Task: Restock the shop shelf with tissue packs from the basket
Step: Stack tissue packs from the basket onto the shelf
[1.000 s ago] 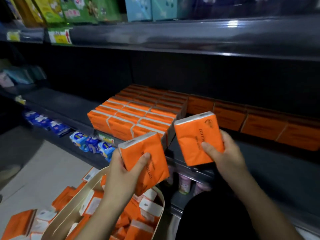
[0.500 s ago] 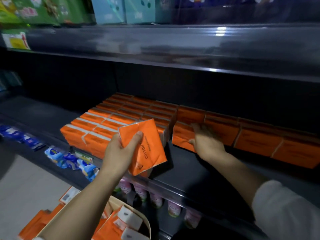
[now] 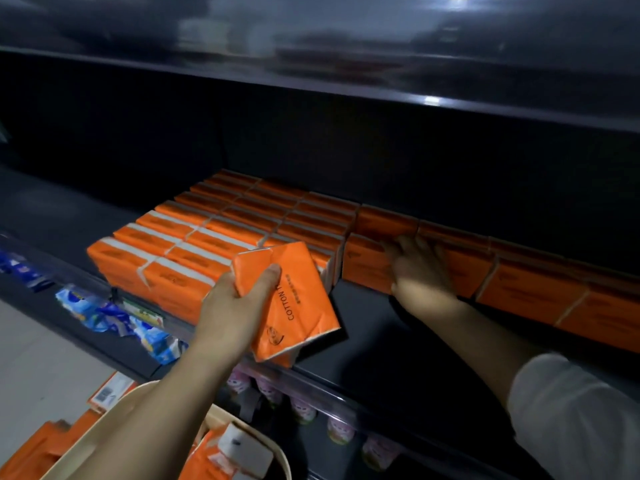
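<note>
My left hand [image 3: 232, 308] grips an orange tissue pack [image 3: 297, 306] marked COTTON, tilted, just above the front of the dark shelf [image 3: 367, 327]. My right hand [image 3: 420, 268] lies with spread fingers on an orange pack [image 3: 363, 259] standing on the shelf in the row along the back. A block of stacked orange packs [image 3: 207, 233] fills the shelf to the left of that pack. The beige basket [image 3: 104, 431] sits at the bottom left with more orange packs [image 3: 214, 459] inside.
A row of orange packs [image 3: 540, 289] runs rightward along the shelf back. Blue wrapped goods [image 3: 114, 317] and small pink items [image 3: 341, 429] sit on the lower shelf. Loose orange packs [image 3: 38, 448] lie on the floor left of the basket. Another shelf board [image 3: 346, 46] hangs overhead.
A second ago both hands held packs in the air. My right hand has since set its pack into the back row and rests on it. The left hand moved its pack closer to the shelf.
</note>
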The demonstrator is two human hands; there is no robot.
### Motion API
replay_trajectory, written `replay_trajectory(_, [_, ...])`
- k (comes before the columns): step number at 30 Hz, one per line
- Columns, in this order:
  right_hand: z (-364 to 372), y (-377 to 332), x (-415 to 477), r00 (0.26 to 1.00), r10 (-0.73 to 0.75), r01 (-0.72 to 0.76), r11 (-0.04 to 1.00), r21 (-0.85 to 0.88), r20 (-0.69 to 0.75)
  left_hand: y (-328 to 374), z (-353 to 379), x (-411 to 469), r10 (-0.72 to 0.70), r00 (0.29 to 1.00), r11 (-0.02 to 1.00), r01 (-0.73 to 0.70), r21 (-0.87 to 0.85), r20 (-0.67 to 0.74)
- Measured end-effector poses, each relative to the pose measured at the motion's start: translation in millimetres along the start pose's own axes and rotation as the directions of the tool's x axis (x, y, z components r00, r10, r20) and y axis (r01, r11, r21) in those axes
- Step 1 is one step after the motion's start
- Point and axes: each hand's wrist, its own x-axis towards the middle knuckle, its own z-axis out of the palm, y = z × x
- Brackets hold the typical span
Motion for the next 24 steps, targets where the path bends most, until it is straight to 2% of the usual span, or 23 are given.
replay_trajectory(7, [2,2,38,0.996,0.081,-0.084,0.991,-0.100,-0.027,-1,1,0,0.018,1.000,0.998,-0.018,-0.055,-0.001])
replay_trajectory(16, [7,6,45,0.993,0.117,-0.117,0.992,-0.049,-0.003,-2,-1,-2,0.024,0.999,0.996,-0.021,-0.088,0.036])
replay_trajectory(19, [-3,3,37,0.989,0.145,-0.142,0.987,0.078,-0.037,0,-4,-3,0.010,0.997,0.995,-0.002,-0.103,0.076])
replay_trajectory(21, [-14,-4,26,0.986,0.146,-0.120,0.959,0.257,-0.084,1,-5,-5,0.010,0.996,0.995,-0.001,-0.102,0.093])
replay_trajectory(22, [-21,-8,18,0.983,0.153,-0.104,0.919,0.380,-0.101,3,-6,-7,0.022,0.995,0.995,-0.013,-0.097,0.094])
replay_trajectory(24, [-37,-18,-4,0.976,0.192,-0.086,0.777,0.624,-0.104,7,-6,-12,0.056,0.995,0.995,-0.050,-0.084,0.080])
